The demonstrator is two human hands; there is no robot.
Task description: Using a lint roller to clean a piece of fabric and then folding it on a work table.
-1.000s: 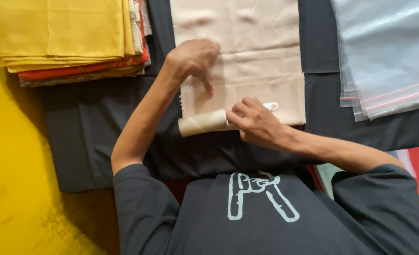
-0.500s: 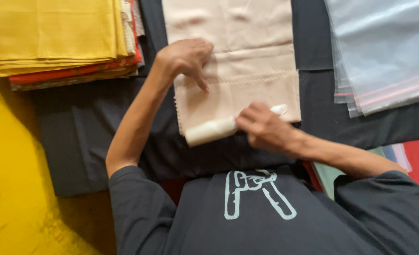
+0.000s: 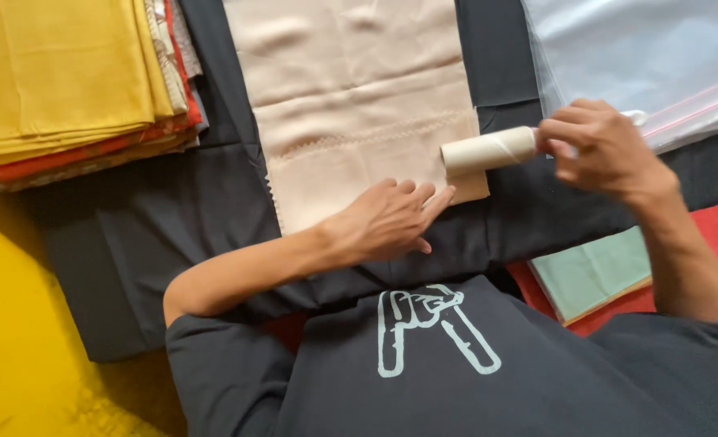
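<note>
Dark cloth (image 3: pixel 156 243) over yellow floor. My left hand (image 3: pixel 387 220) spread flat, pressing beige fabric (image 3: pixel 351 105) near edge. My right hand (image 3: pixel 605 150) grips lint roller (image 3: pixel 488 150) handle; roller axis sideways, above fabric's right corner.

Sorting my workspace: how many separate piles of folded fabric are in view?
2: a yellow-topped fabric stack at upper left, and a green folded pile at lower right beside the right hand's forearm. Others may lie out of view.

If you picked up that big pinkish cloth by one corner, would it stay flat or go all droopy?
Probably droopy: the beige cloth shows soft ripples and fold lines, so it looks thin and limp. It likely slides easily too, which may be why the left hand presses its near edge flat while the right hand holds the lint roller.
</note>
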